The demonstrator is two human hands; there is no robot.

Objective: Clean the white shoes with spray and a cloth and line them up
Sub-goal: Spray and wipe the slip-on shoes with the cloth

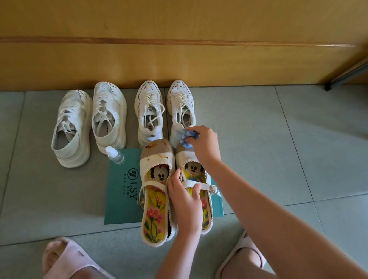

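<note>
Nearest, at 7 and 5 o'clock, are the person's feet in a left slipper [78, 268] and a right slipper [239, 260]. Just beyond, at 6 o'clock, the left hand [185, 203] grips the inner wall and strap of the right strap shoe [186, 156], thumb in the gap beside the left strap shoe [156, 162]. At this shoe's toe the right hand [205, 145] pinches a bunched blue-and-white cloth [189, 135] and presses it down.

The risks are these. If the left hand's hold loosens, the wiping push could slide the shoe toward 12 o'clock into the nearest sneaker [181, 104] and knock the row askew. The neighbouring shoe's toe carries brown smears, and a cloth that has picked up dirt may spread it rather than lift it. The spray bottle [114, 156] lies on its side at 10 o'clock, so it could roll or leak.

As for containers, the teal box [120, 190], or flat bag, I cannot tell which, is closed and bears both strap shoes and the bottle's base. The bottle is clear and its fill is unreadable. Both strap shoes hold patterned insoles. Farthest off, four white sneakers [109, 117] stand toe-first against the wooden panel [168, 28].
</note>
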